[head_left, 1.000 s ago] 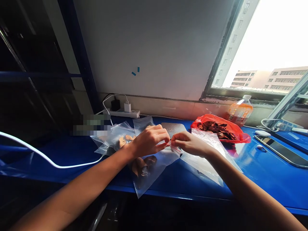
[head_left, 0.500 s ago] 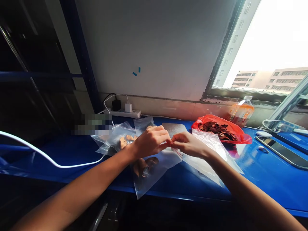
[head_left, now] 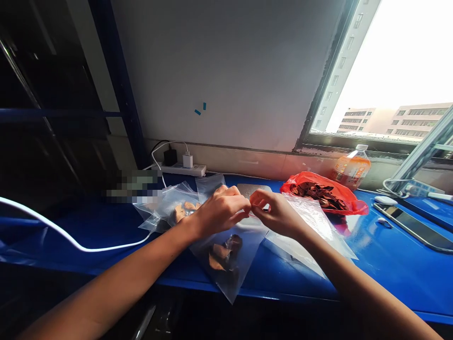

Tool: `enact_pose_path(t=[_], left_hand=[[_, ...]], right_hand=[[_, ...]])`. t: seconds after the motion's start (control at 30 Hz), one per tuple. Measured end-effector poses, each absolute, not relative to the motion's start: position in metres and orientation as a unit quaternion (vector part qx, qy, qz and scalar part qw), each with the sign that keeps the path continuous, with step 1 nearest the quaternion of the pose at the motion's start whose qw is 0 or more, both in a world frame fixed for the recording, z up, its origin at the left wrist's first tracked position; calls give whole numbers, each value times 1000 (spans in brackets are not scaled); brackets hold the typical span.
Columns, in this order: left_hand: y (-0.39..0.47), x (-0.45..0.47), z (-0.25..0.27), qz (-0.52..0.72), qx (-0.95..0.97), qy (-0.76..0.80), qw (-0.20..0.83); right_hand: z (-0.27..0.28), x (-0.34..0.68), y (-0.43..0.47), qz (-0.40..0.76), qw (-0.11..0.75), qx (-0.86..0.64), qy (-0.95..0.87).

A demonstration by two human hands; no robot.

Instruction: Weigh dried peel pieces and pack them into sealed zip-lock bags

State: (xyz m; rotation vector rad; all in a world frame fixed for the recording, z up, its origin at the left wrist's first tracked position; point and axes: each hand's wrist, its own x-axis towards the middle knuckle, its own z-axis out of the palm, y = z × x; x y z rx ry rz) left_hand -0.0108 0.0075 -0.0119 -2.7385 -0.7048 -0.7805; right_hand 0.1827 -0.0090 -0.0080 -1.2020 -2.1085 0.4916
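My left hand [head_left: 226, 206] and my right hand [head_left: 273, 211] meet at the top edge of a clear zip bag [head_left: 244, 269], both with fingers closed in a pinch on it. The bag hangs below them over the blue table's front edge, one corner pointing down. Brown, curved dried pieces [head_left: 221, 255] lie inside it. Left of my left hand, other clear bags [head_left: 159, 200] hold lighter brown chunks [head_left: 180, 212]. Behind my hands is a silvery flat plate [head_left: 244, 190], partly hidden. Flat clear bags [head_left: 300, 241] lie under and beside my right wrist.
A red plastic bag [head_left: 357, 207] of dark dried pieces stands at the back right, before an orange drink bottle [head_left: 352, 167]. A phone [head_left: 414, 226] and white earbuds case [head_left: 385, 200] lie farther right. A power strip [head_left: 196, 170] and white cable [head_left: 92, 249] are left.
The zip bag has swung to the right below my hands, and its contents have shifted. My right-hand fingers have lifted slightly; both hands remain at its top edge.
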Motion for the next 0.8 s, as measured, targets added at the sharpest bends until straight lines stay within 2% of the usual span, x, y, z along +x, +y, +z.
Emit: enact_pose_path(t=[0.1,0.2,0.33,0.5,0.67,0.8], left_hand=[[8,-13,-8,-267,-919,-277,88],[9,-16,-2,-262,-913,-306,61],[18,-25,4,-243,-912,-330,19],[31,-36,9,-253,-900,-355,-1],[31,-44,16,-383,-851,-341,-118],[41,-59,22,-601,-731,-277,-169]], right_hand=[[-8,182,-14,129,307,-431,-839],[-4,183,-17,126,297,-400,-858],[1,184,-19,178,312,-379,-853],[2,187,-14,314,367,-368,-795],[5,199,-5,436,525,-384,-622],[2,203,1,479,541,-405,-560]])
